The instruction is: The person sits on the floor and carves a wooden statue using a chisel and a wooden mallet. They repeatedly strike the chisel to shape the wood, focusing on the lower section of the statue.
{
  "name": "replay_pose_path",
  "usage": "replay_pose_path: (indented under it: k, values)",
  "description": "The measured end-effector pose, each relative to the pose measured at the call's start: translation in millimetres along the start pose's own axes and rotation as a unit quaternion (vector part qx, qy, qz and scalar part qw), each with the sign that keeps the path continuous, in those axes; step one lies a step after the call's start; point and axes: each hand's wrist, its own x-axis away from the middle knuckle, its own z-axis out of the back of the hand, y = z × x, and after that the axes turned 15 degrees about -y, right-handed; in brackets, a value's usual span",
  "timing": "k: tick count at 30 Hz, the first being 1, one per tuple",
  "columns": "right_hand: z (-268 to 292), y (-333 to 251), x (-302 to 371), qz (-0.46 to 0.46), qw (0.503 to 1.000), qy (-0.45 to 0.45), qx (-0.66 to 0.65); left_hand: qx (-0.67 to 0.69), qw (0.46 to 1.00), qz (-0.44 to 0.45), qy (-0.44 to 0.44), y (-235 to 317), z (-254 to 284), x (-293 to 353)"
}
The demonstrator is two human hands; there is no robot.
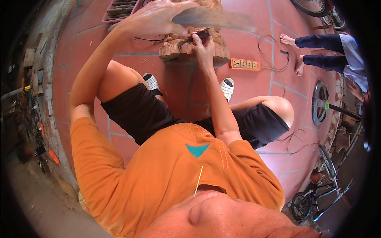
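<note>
A reddish-brown block of carved wood (170,49) stands on the floor in front of me, its upper face rough and stepped. My right hand (203,49) is closed round the dark handle of a chisel (204,33), whose blade points left and down against the wood. Above and to the left, my left hand (152,20) is closed on the end of a wooden mallet (216,19). Motion smears this long brown club, which reaches right over the chisel and the block. The left fingers are partly blurred.
Several tools lie in a pink tray (106,16) at the far left. An orange power strip (245,64) and its cable lie right of the block. Another person's bare feet (299,65) are at right, near a wheel (319,103). Clutter lines the left wall.
</note>
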Motion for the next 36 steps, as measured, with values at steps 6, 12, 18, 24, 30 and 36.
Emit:
replay_pose_path:
  k: [6, 12, 18, 24, 30, 36]
  values:
    - [-2.8, 0.6, 2.1, 0.038, 0.998, -0.016, 0.048, 0.035, 0.993, -0.046, 0.104, -2.7, -27.2, -11.9]
    - [7.7, -1.6, 4.3, -0.063, 0.992, 0.024, -0.108, -0.093, 0.994, 0.049, 0.028, -37.0, -45.8, -13.9]
    - [2.8, 11.7, -1.5, -0.06, 0.989, 0.045, -0.128, -0.005, 0.993, 0.094, 0.071, -44.1, -25.5, 7.0]
    - [-7.6, 5.6, 1.3, 0.051, 0.998, -0.036, 0.013, 0.056, 0.988, 0.099, 0.106, -49.9, -25.5, 23.8]
    - [14.8, -5.3, 9.4, -0.061, 0.993, 0.02, -0.1, 0.08, 0.986, 0.118, 0.085, -63.7, -32.5, 30.0]
    - [6.1, -7.4, 17.3, -0.034, 0.994, 0.021, -0.105, 0.111, 0.985, 0.059, 0.114, -67.5, -36.1, 30.8]
